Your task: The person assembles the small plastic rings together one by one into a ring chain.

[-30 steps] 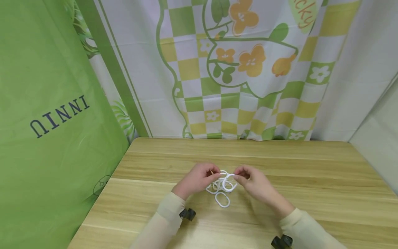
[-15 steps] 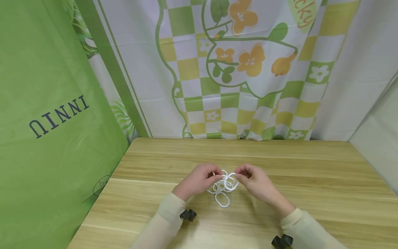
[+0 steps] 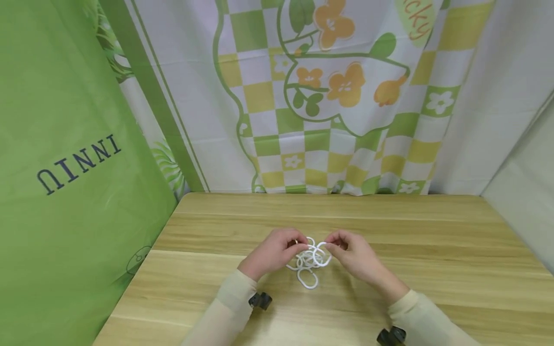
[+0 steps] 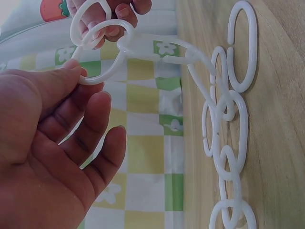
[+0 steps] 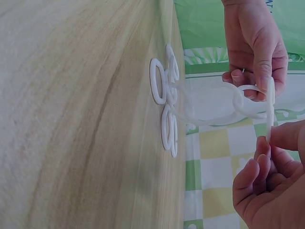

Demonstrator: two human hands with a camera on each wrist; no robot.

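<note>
With thumb and forefinger my left hand pinches a white plastic chain link. Its other fingers curl loosely in the left wrist view. Opposite it, my right hand pinches a second white link, which stands edge-on in the right wrist view and overlaps the left hand's link. From the left hand's link, more joined links hang down to a chain heaped on the table between the hands. One separate link with a small gap in its side lies flat beside the heap, on the near side.
The wooden table reaches back to a checked, flowered curtain. A green cloth hangs along the left edge. Small black cameras, one on the left sleeve and one on the right, sit at the wrists.
Both hands stay nearly in place, pinching their links. The link in the right hand has shifted slightly against the heap. The head view has turned a little to the right.
</note>
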